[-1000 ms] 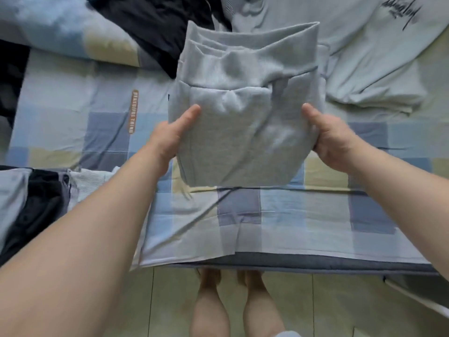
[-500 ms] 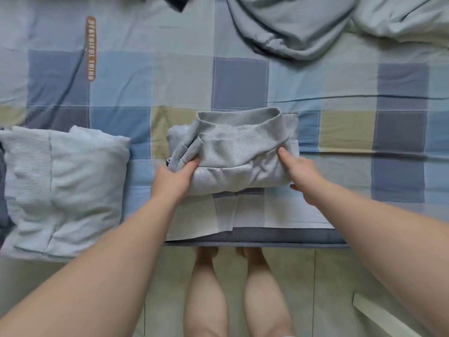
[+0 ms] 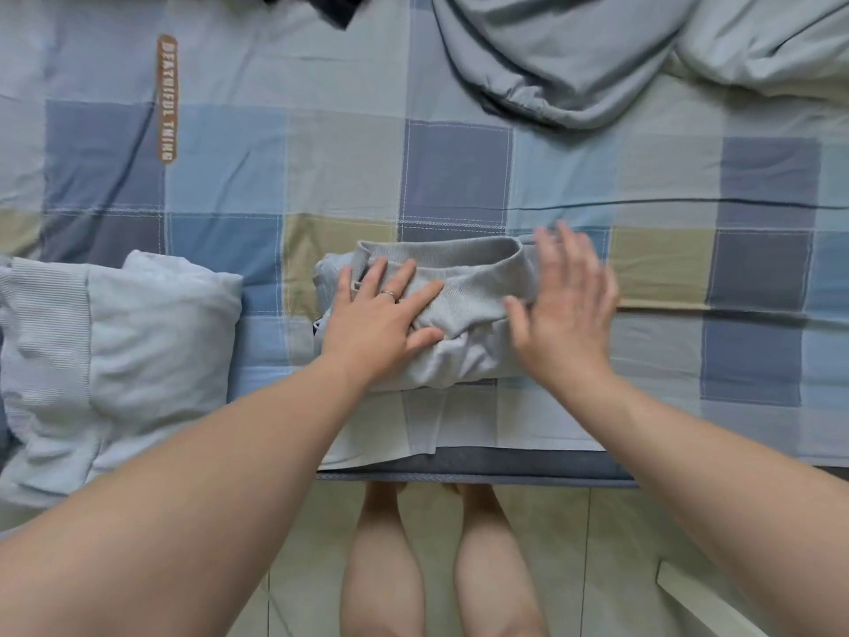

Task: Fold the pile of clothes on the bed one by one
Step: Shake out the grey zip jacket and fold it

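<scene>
Garment (image 3: 464, 314): grey, folded into a thick bundle with a ribbed band along its far edge. It lies on the bed near the front edge, straight before the person.
Left grip (image 3: 381, 324): a bare hand laid flat on the bundle's left half, fingers straight and spread, pressing the cloth and clasping nothing.
Ring (image 3: 388, 294): a thin band on one finger of that hand.
Right grip (image 3: 565, 310): a bare hand, blurred, fingers straight and splayed over the bundle's right end, holding nothing. Whether the palm touches the cloth I cannot tell.
Bed (image 3: 459, 177): covered by a checked sheet in blue, grey and olive squares, its hem hanging over the front edge.
Label (image 3: 166, 98): an orange strip with white lettering on the sheet, far left.
Folded stack (image 3: 138, 342): pale blue, partly ribbed, left of the garment and apart from it.
Loose clothes (image 3: 574, 62): grey-blue and crumpled at the far right of the bed, well apart from the bundle.
Dark cloth (image 3: 321, 4): a corner showing at the far edge.
Floor (image 3: 597, 567): pale tiles.
Legs (image 3: 381, 567): bare, standing close to the bed's edge.
</scene>
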Demonstrator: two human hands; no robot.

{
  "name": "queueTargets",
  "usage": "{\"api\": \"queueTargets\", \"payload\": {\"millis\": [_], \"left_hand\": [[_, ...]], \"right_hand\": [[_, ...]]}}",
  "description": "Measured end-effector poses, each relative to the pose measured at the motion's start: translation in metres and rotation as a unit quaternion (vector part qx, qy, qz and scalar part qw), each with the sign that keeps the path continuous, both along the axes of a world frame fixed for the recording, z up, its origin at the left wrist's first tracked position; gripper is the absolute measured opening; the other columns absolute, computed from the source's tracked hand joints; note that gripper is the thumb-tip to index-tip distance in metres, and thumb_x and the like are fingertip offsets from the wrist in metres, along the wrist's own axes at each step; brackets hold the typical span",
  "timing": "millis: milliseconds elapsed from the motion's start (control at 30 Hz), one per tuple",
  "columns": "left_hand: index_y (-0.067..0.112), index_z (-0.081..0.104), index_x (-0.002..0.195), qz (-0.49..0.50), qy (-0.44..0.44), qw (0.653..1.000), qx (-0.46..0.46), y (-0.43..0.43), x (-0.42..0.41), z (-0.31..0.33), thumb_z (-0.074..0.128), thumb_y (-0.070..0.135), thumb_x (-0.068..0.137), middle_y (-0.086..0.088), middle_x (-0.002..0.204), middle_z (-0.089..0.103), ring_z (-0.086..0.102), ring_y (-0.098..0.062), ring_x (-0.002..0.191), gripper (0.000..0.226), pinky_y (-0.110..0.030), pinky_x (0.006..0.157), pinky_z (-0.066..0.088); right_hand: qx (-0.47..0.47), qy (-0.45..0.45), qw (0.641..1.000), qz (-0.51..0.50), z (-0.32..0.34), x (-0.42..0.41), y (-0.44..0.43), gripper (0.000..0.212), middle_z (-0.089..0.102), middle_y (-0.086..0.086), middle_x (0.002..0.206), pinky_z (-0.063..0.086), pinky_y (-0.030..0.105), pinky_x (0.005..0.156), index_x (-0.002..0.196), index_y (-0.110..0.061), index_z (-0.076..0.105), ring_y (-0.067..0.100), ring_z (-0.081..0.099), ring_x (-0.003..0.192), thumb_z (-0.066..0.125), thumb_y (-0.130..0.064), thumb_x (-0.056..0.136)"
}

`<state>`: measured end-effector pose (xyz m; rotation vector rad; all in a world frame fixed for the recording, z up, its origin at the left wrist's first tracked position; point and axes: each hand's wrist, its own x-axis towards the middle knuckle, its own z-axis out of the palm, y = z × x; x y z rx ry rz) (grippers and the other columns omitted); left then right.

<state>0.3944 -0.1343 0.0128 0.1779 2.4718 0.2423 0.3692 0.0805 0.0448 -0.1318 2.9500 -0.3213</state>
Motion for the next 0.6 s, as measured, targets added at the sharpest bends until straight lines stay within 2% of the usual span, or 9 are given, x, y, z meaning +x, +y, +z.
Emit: {"api": "queueTargets", "payload": {"millis": [67, 133, 233, 300, 433, 600], "left_hand": [[0.053, 0.008, 0.155, -0.015, 0.008, 1.000, 0.001, 0.000, -0.002, -0.011, 0.024, 0.075, 0.094, 0.008, 0.169, 0.003, -0.003, -0.026, 0.156, 0.067, -0.056, 0.122, -0.005], [0.052, 0.007, 0.156, -0.022, 0.029, 0.999, 0.014, -0.005, 0.000, -0.021, 0.018, 0.074, 0.094, 0.009, 0.169, 0.005, -0.001, -0.026, 0.156, 0.066, -0.054, 0.123, -0.005], [0.051, 0.014, 0.155, -0.012, 0.066, 0.997, 0.035, -0.013, 0.003, -0.037, 0.012, 0.072, 0.094, 0.009, 0.169, 0.008, 0.002, -0.025, 0.156, 0.065, -0.053, 0.123, -0.006], [0.050, 0.016, 0.155, 0.023, 0.081, 0.996, 0.021, -0.015, 0.002, -0.050, 0.016, 0.072, 0.094, 0.007, 0.169, 0.005, 0.001, -0.025, 0.156, 0.066, -0.055, 0.122, -0.005], [0.043, 0.021, 0.157, 0.066, 0.134, 0.989, -0.002, -0.011, 0.002, -0.077, 0.028, 0.070, 0.092, -0.001, 0.169, 0.010, 0.009, -0.028, 0.155, 0.071, -0.060, 0.121, 0.001], [0.042, 0.027, 0.155, 0.062, 0.176, 0.982, 0.026, -0.018, 0.001, -0.103, 0.038, 0.067, 0.087, -0.005, 0.168, 0.015, 0.013, -0.033, 0.154, 0.074, -0.060, 0.121, 0.001]], "right_hand": [[0.013, 0.043, 0.982, 0.184, -0.008, 0.003, -0.010, 0.072, 0.021, 0.006, 0.166, 0.011, 0.056, 0.120, 0.156, -0.024, 0.032, 0.031, 0.018, 0.153, 0.048, -0.046, 0.090], [0.065, -0.006, 0.965, 0.254, -0.031, 0.004, -0.013, 0.069, 0.016, 0.005, 0.168, 0.008, 0.058, 0.121, 0.157, -0.026, 0.032, 0.029, 0.013, 0.155, 0.039, -0.055, 0.094], [0.121, -0.067, 0.955, 0.262, -0.067, -0.002, -0.006, 0.079, 0.012, 0.009, 0.168, 0.004, 0.059, 0.122, 0.158, -0.023, 0.029, 0.030, 0.007, 0.155, 0.027, -0.068, 0.094], [0.128, -0.066, 0.956, 0.257, -0.086, -0.008, -0.006, 0.083, 0.011, 0.014, 0.168, 0.005, 0.060, 0.122, 0.159, -0.020, 0.024, 0.032, 0.006, 0.155, 0.025, -0.070, 0.093], [0.114, -0.017, 0.959, 0.260, -0.115, -0.013, -0.007, 0.088, 0.011, 0.021, 0.166, 0.005, 0.061, 0.122, 0.160, -0.015, 0.022, 0.037, 0.007, 0.154, 0.031, -0.070, 0.092], [0.068, 0.053, 0.964, 0.251, -0.144, -0.009, 0.002, 0.089, 0.020, 0.022, 0.163, 0.006, 0.061, 0.122, 0.158, -0.013, 0.030, 0.038, 0.016, 0.152, 0.040, -0.068, 0.089]]}}
